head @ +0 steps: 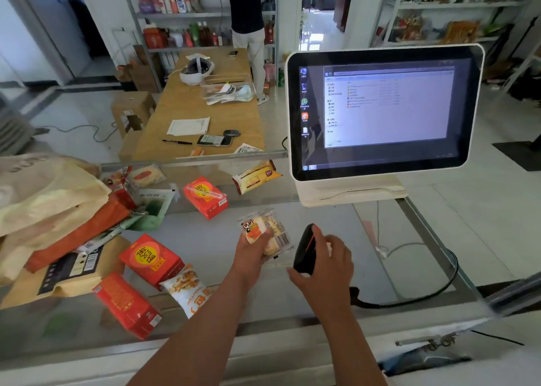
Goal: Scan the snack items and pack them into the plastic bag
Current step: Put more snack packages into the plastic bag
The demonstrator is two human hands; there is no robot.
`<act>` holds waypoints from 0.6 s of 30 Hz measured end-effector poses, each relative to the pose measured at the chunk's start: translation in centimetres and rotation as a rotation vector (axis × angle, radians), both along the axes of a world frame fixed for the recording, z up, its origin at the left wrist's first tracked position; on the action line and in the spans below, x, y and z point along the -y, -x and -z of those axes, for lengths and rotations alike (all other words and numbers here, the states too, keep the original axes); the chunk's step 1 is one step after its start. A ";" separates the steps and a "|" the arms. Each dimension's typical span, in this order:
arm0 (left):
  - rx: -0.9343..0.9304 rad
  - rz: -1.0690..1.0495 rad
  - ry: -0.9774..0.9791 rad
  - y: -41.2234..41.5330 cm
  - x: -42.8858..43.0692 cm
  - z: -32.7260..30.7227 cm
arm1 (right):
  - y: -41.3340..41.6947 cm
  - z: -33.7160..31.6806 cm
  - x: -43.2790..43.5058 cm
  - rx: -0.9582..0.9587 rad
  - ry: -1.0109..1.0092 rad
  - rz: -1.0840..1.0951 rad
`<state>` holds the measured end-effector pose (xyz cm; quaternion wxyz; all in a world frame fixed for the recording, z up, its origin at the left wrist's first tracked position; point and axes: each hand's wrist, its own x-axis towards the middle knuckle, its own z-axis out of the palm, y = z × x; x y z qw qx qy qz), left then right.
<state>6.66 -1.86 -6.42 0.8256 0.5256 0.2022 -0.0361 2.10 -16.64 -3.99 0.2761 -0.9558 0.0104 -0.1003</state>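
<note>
My left hand (251, 249) holds a small clear-wrapped snack pack (268, 230) with a panda label, its barcode turned to the right. My right hand (328, 261) grips a black handheld scanner (304, 248) with an orange stripe, right beside the pack. Both hover over the glass counter (336, 297). A pale yellow plastic bag (49, 198) lies crumpled at the left. Loose on the counter are three red boxes (206, 196) (150, 258) (126, 305), a white snack pouch (187, 289), and a yellow wrapped bar (256, 176).
A white touchscreen terminal (380, 113) stands at the back right of the counter; the scanner's black cable (409, 297) trails right. An orange bag (79, 233), a brown paper bag (67, 271) and green packets (152, 207) pile at the left. A person (248, 19) stands by shelves beyond a wooden table (205, 113).
</note>
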 end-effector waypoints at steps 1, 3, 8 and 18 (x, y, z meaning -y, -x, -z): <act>0.008 0.024 -0.004 0.3 -0.3 -0.3 | -0.3 -0.3 -0.8 0.078 0.002 -0.042; 0.038 0.066 0.003 0.8 -1.1 -1.3 | -0.8 -1.1 -2.6 0.142 -0.036 -0.169; 0.087 0.218 0.055 1.8 -6.3 -5.9 | -0.7 -2.0 -8.8 -0.009 -0.126 -0.367; -0.033 0.260 -0.360 6.5 -26.4 -12.1 | 1.5 -7.1 -26.9 0.083 -0.597 -0.263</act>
